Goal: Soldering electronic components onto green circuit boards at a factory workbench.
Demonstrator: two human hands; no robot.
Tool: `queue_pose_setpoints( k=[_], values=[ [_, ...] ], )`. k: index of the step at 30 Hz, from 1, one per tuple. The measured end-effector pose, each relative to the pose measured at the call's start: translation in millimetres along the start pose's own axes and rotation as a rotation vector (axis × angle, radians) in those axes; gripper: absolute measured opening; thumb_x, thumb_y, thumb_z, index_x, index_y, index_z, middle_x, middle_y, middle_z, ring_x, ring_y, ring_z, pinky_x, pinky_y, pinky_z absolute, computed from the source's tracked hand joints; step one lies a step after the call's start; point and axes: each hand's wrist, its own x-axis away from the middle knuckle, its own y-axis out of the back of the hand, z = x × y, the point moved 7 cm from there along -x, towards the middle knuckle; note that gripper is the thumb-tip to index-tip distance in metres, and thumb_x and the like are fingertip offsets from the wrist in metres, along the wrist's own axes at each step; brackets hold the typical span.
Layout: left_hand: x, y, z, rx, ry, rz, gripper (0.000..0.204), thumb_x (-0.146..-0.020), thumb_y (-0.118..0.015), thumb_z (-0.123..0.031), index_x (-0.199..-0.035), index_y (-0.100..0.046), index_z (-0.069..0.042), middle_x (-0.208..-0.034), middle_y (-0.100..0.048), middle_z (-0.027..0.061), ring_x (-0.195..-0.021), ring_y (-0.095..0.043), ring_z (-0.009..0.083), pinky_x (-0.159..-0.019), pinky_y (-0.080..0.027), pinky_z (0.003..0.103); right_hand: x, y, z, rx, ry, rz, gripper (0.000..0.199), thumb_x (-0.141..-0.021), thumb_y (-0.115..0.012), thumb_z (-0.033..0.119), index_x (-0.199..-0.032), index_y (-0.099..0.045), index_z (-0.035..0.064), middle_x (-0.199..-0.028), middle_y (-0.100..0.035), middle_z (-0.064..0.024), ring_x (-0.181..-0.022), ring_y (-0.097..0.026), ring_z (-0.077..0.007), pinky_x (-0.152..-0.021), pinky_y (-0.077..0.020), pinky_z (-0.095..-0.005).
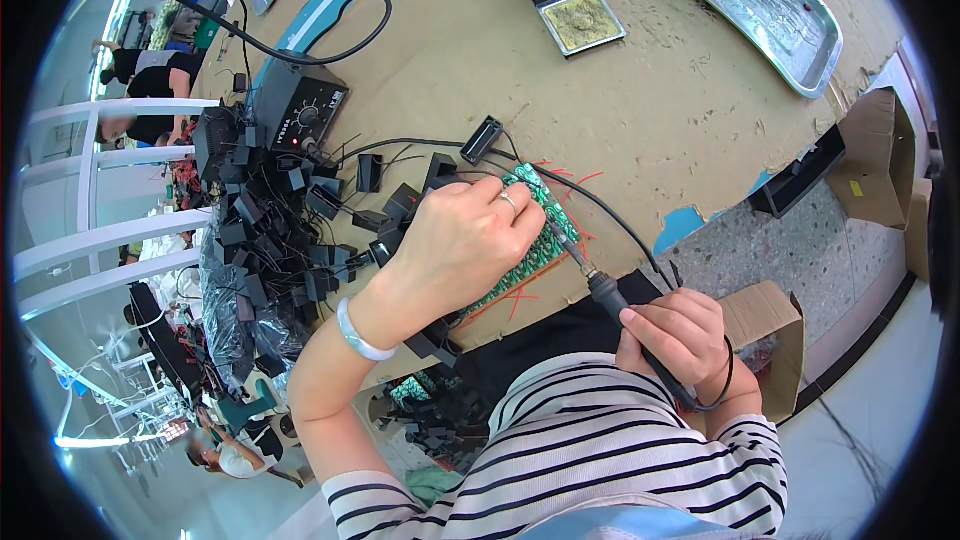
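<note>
My right hand (685, 335) is wrapped round the dark handle of a soldering iron (612, 298), its cord looping past the wrist. The iron's metal tip points up and left to a green circuit board panel (552, 245) with red wires sticking out round its edges. Over the panel's left side, my left hand (470, 240) is closed in a pinch, close to the iron's tip. Whatever lies between its fingertips is hidden by the hand. Small black plastic housings with thin black leads lie beside the panel, including one housing (482, 140) beyond it.
At the left, a black soldering station (308, 110) stands by a heap of black housings (245, 210). An iron stand with a yellow sponge tray (580, 22) sits at the far side, near a metal tray (760, 10). Cardboard boxes (765, 325) stand at right. Other people work at left.
</note>
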Motion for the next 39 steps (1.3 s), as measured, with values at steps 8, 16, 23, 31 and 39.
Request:
queue_pose_setpoints(
  k=[8, 16, 23, 31, 39],
  values=[
    [0, 0, 3, 0.030, 0.021, -0.006, 0.027, -0.071, -0.070, -0.010, -0.098, -0.069, -0.007, -0.090, -0.064, 0.0012, -0.080, -0.066, 0.0183, -0.060, -0.054, 0.032, -3, 1, -1, -0.027, -0.020, -0.025, 0.027, -0.065, -0.070, -0.009, -0.091, -0.071, -0.0041, -0.073, -0.067, -0.0089, -0.056, -0.061, -0.0172, -0.049, -0.0493, -0.0265],
    [3, 2, 8, 0.097, 0.085, -0.014, 0.025, -0.072, -0.074, -0.007, -0.097, -0.069, -0.008, -0.091, -0.065, 0.0010, -0.079, -0.067, 0.0194, -0.061, -0.054, 0.033, -2, 3, -3, -0.040, -0.052, -0.029, 0.027, -0.065, -0.070, -0.008, -0.092, -0.071, -0.0041, -0.074, -0.068, -0.0087, -0.057, -0.062, -0.0174, -0.050, -0.0505, -0.0272],
    [-2, -2, 4, 0.074, 0.059, -0.010, 0.024, -0.071, -0.073, -0.008, -0.094, -0.069, -0.008, -0.087, -0.064, 0.0020, -0.078, -0.066, 0.0194, -0.061, -0.053, 0.033, -3, 0, -3, -0.032, -0.039, -0.011, 0.027, -0.066, -0.070, -0.007, -0.093, -0.071, -0.0039, -0.074, -0.068, -0.0084, -0.057, -0.062, -0.0171, -0.050, -0.0501, -0.0267],
    [-3, -2, 1, 0.059, 0.039, -0.023, 0.018, -0.071, -0.070, -0.008, -0.090, -0.068, -0.007, -0.083, -0.060, 0.0023, -0.075, -0.064, 0.0186, -0.059, -0.053, 0.032, -4, -5, 9, 0.094, 0.109, -0.037, 0.015, -0.071, -0.071, -0.003, -0.087, -0.069, -0.0011, -0.070, -0.065, -0.0063, -0.053, -0.057, -0.0123, -0.047, -0.0446, -0.0232],
    [-2, -2, -2, 0.031, 0.025, -0.034, 0.020, -0.070, -0.067, -0.008, -0.089, -0.067, -0.007, -0.081, -0.059, 0.0025, -0.073, -0.063, 0.0185, -0.058, -0.052, 0.032, -3, 0, 15, 0.098, 0.142, 0.003, 0.012, -0.073, -0.072, -0.001, -0.084, -0.069, 0.0003, -0.070, -0.066, -0.0062, -0.054, -0.059, -0.0128, -0.049, -0.0467, -0.0229]
  ],
)
